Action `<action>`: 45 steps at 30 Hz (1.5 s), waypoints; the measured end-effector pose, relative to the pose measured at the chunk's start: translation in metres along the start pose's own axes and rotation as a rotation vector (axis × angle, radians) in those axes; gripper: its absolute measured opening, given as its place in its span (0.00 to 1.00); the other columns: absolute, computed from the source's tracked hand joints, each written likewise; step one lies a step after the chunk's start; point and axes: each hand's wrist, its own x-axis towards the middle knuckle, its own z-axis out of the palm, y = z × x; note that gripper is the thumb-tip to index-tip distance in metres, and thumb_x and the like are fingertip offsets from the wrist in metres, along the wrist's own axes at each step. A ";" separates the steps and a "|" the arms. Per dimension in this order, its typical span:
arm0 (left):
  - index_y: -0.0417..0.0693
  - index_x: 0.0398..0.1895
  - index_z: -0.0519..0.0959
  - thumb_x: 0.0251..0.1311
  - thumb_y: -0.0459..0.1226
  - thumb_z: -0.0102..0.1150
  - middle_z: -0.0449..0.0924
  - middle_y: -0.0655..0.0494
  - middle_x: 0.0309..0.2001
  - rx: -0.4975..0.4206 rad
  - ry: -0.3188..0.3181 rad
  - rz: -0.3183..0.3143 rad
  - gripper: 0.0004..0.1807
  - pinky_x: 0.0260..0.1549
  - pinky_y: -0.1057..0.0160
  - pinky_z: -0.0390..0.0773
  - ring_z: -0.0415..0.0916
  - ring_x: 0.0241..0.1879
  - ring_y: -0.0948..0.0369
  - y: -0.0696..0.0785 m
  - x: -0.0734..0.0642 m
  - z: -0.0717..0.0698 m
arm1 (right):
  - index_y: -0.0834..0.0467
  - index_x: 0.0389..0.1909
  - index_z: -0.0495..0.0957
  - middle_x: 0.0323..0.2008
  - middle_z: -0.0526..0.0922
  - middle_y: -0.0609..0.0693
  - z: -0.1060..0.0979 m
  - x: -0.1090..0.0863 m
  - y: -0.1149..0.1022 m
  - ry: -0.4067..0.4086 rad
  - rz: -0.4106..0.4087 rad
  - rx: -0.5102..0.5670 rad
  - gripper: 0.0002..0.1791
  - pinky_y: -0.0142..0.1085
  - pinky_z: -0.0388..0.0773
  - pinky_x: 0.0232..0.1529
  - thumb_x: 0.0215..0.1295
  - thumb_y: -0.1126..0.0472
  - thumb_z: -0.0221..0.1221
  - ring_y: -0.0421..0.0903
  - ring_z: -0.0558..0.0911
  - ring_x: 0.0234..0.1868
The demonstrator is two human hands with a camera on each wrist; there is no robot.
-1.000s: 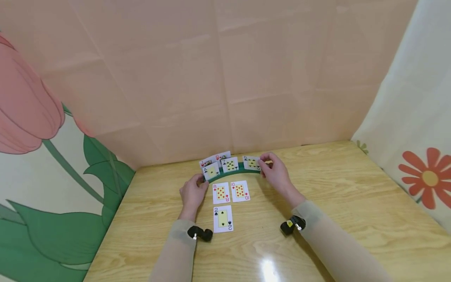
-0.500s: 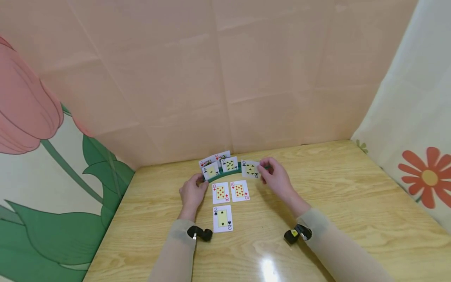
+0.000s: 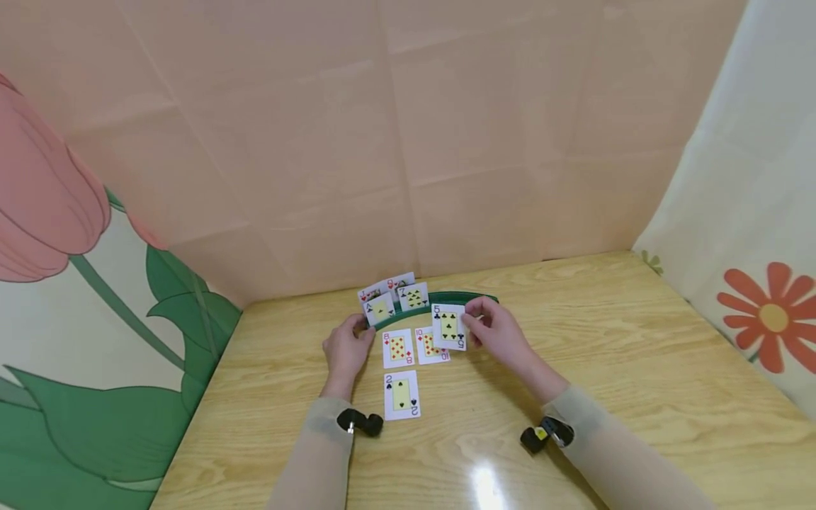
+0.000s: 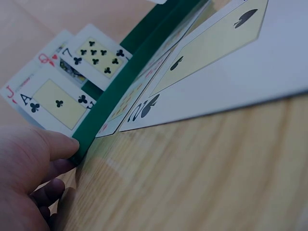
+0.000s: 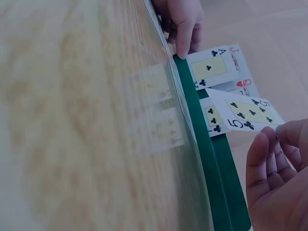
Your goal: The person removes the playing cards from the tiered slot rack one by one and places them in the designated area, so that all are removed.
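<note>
Right hand (image 3: 496,328) pinches a card (image 3: 449,327) (left hand (image 3: 347,347) holds green rack (image 5: 221,192)).

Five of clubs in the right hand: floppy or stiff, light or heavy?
The five of clubs is probably fairly stiff: pinched near one edge by the right hand, it shows no clear sag. It is likely light, since a pinch seems to hold it. Looking thin, it might bend if pushed.

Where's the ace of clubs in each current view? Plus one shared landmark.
Head: ace of clubs just below and left of centre.
Left wrist: ace on the left, about mid-height.
Right wrist: ace above and right of centre.
Landmark: green rack, end at left hand.
</note>
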 end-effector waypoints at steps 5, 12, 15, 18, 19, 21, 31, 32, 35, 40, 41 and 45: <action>0.49 0.64 0.86 0.75 0.42 0.71 0.90 0.51 0.57 0.004 -0.001 -0.003 0.18 0.67 0.38 0.60 0.81 0.56 0.47 -0.001 0.001 0.000 | 0.61 0.56 0.77 0.41 0.82 0.58 0.000 -0.005 0.000 -0.048 0.025 0.008 0.08 0.41 0.82 0.34 0.84 0.63 0.61 0.55 0.82 0.33; 0.49 0.64 0.86 0.75 0.42 0.71 0.90 0.52 0.57 0.005 0.000 -0.008 0.18 0.68 0.39 0.60 0.81 0.57 0.46 -0.001 0.002 -0.001 | 0.63 0.59 0.76 0.43 0.83 0.60 0.002 -0.011 0.000 -0.143 0.065 0.043 0.10 0.39 0.86 0.37 0.84 0.65 0.60 0.51 0.84 0.34; 0.50 0.64 0.86 0.75 0.42 0.71 0.90 0.52 0.57 0.006 0.000 -0.011 0.18 0.67 0.39 0.60 0.81 0.56 0.47 -0.002 0.003 0.000 | 0.63 0.60 0.76 0.44 0.84 0.60 0.004 -0.013 0.000 -0.162 0.076 0.043 0.11 0.38 0.85 0.37 0.84 0.66 0.60 0.51 0.84 0.34; 0.50 0.64 0.86 0.75 0.42 0.71 0.90 0.53 0.57 0.008 -0.001 -0.013 0.18 0.67 0.39 0.60 0.81 0.55 0.47 -0.003 0.003 0.001 | 0.63 0.62 0.75 0.43 0.84 0.59 0.005 -0.016 0.001 -0.186 0.077 0.044 0.13 0.39 0.85 0.37 0.83 0.67 0.60 0.51 0.84 0.34; 0.50 0.64 0.86 0.75 0.42 0.71 0.90 0.53 0.57 0.007 -0.002 -0.014 0.18 0.67 0.39 0.60 0.81 0.55 0.47 -0.003 0.004 0.001 | 0.63 0.63 0.75 0.43 0.84 0.59 0.005 -0.016 0.001 -0.194 0.079 0.048 0.14 0.40 0.85 0.37 0.83 0.67 0.60 0.51 0.84 0.34; 0.50 0.64 0.86 0.75 0.42 0.71 0.90 0.52 0.57 0.005 -0.001 -0.014 0.18 0.67 0.39 0.60 0.81 0.56 0.47 -0.004 0.004 0.001 | 0.63 0.65 0.75 0.42 0.85 0.59 0.006 -0.018 0.001 -0.211 0.083 0.051 0.16 0.41 0.85 0.37 0.82 0.68 0.60 0.51 0.84 0.35; 0.50 0.63 0.87 0.75 0.42 0.71 0.90 0.53 0.56 0.007 -0.001 -0.016 0.17 0.66 0.39 0.60 0.81 0.55 0.47 -0.002 0.002 0.000 | 0.65 0.65 0.74 0.39 0.86 0.58 0.010 -0.026 0.001 -0.338 0.051 0.053 0.16 0.38 0.84 0.35 0.82 0.67 0.61 0.49 0.83 0.35; 0.50 0.63 0.87 0.75 0.42 0.71 0.90 0.53 0.56 0.006 -0.001 -0.017 0.17 0.66 0.39 0.60 0.81 0.55 0.47 -0.002 0.002 0.001 | 0.65 0.64 0.74 0.39 0.86 0.58 0.010 -0.026 0.001 -0.348 0.055 0.051 0.16 0.38 0.84 0.35 0.82 0.67 0.61 0.50 0.83 0.35; 0.50 0.63 0.86 0.75 0.42 0.72 0.90 0.53 0.56 0.007 0.001 -0.016 0.18 0.66 0.39 0.60 0.81 0.55 0.47 -0.001 0.002 0.001 | 0.63 0.63 0.75 0.38 0.86 0.57 0.011 -0.028 0.002 -0.384 0.065 0.032 0.14 0.39 0.83 0.35 0.82 0.65 0.61 0.49 0.83 0.34; 0.50 0.64 0.86 0.75 0.42 0.71 0.90 0.52 0.57 0.009 -0.002 -0.015 0.18 0.65 0.40 0.61 0.81 0.55 0.47 -0.002 0.003 0.001 | 0.60 0.60 0.76 0.37 0.85 0.57 0.014 -0.030 0.002 -0.425 0.085 -0.013 0.12 0.37 0.79 0.32 0.82 0.65 0.62 0.48 0.80 0.31; 0.50 0.64 0.86 0.75 0.41 0.71 0.90 0.52 0.57 0.009 -0.003 -0.014 0.18 0.65 0.39 0.61 0.81 0.55 0.47 -0.002 0.003 0.001 | 0.60 0.59 0.77 0.37 0.85 0.57 0.014 -0.030 0.001 -0.428 0.088 -0.022 0.11 0.36 0.78 0.32 0.81 0.65 0.63 0.48 0.79 0.30; 0.50 0.64 0.86 0.75 0.41 0.71 0.90 0.52 0.57 0.008 -0.005 -0.012 0.18 0.65 0.39 0.61 0.81 0.53 0.48 -0.002 0.004 0.001 | 0.60 0.56 0.77 0.35 0.84 0.56 0.016 -0.033 -0.003 -0.424 0.096 -0.060 0.11 0.35 0.75 0.30 0.80 0.65 0.65 0.47 0.78 0.29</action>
